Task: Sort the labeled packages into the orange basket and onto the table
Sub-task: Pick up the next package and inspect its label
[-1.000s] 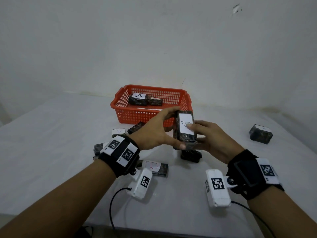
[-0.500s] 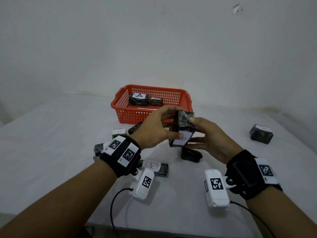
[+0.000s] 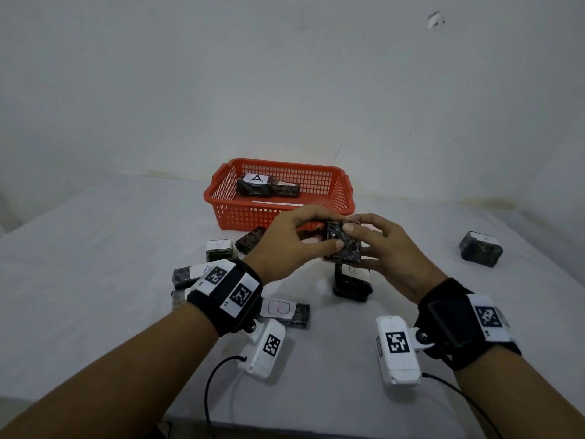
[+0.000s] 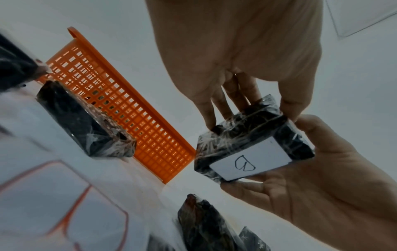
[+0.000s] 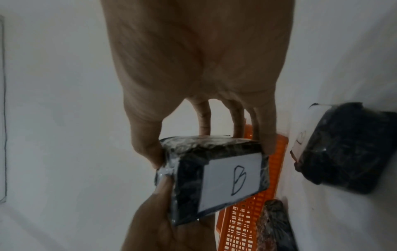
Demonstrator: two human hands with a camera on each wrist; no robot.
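Note:
Both hands hold one black plastic-wrapped package (image 3: pixel 343 247) above the table, in front of the orange basket (image 3: pixel 240 213). My left hand (image 3: pixel 294 242) pinches its left side with thumb and fingers; my right hand (image 3: pixel 380 248) grips its right side. Its white label faces down; the wrist views show a "B" on the package (image 4: pixel 249 152) (image 5: pixel 214 175). The basket (image 4: pixel 128 108) (image 5: pixel 247 220) holds an "A" package (image 3: pixel 254 185) and a second one (image 3: pixel 286 190).
Several more wrapped packages lie on the white table: a red "B" one (image 3: pixel 285 312), two faint "A" ones (image 3: pixel 218 250) (image 3: pixel 190 274), one under the hands (image 3: pixel 351 282), and one far right (image 3: pixel 481 253). A white wall stands behind the basket.
The held package has been turned over between the hands: its label faced up a second ago, tilted half a second ago, and now faces down. The hands stayed in place.

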